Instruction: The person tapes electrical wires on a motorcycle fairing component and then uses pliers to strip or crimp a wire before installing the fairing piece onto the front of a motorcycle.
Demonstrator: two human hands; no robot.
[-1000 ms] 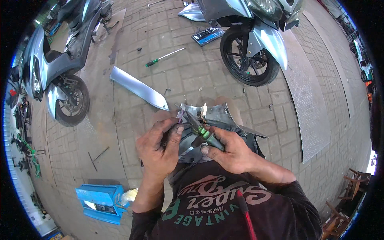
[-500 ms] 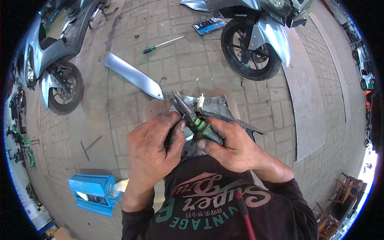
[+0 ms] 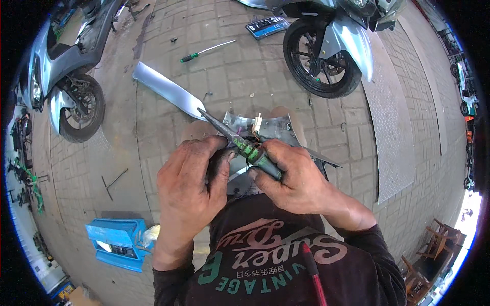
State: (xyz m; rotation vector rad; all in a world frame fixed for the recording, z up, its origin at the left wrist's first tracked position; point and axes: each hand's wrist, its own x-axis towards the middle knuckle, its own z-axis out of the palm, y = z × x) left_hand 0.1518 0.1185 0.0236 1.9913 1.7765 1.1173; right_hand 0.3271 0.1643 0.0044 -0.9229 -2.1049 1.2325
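My right hand (image 3: 293, 176) is closed round the dark and green grip of what looks like a pair of long-nose pliers (image 3: 224, 129). Their long tapered metal nose points up and left. My left hand (image 3: 191, 186) is pinched shut beside the tool; whatever lies between its thumb and fingers is hidden. Beneath both hands, on my lap, rests a grey plastic scooter panel (image 3: 286, 127), partly covered by them. A white plug connector (image 3: 258, 122) with wires sticks up from it, just beyond the tool's grip.
A silver body panel (image 3: 166, 89) lies on the paving ahead, near a green-handled screwdriver (image 3: 206, 51) and a licence plate (image 3: 266, 28). Scooters stand at far left (image 3: 76, 56) and far right (image 3: 321, 56). A blue toolbox (image 3: 116, 244) and T-shaped wrench (image 3: 115, 184) are at left.
The pliers' nose has swung left and forward, now overlapping the tip of the silver panel. My left hand has shifted slightly left; my right hand keeps its hold.
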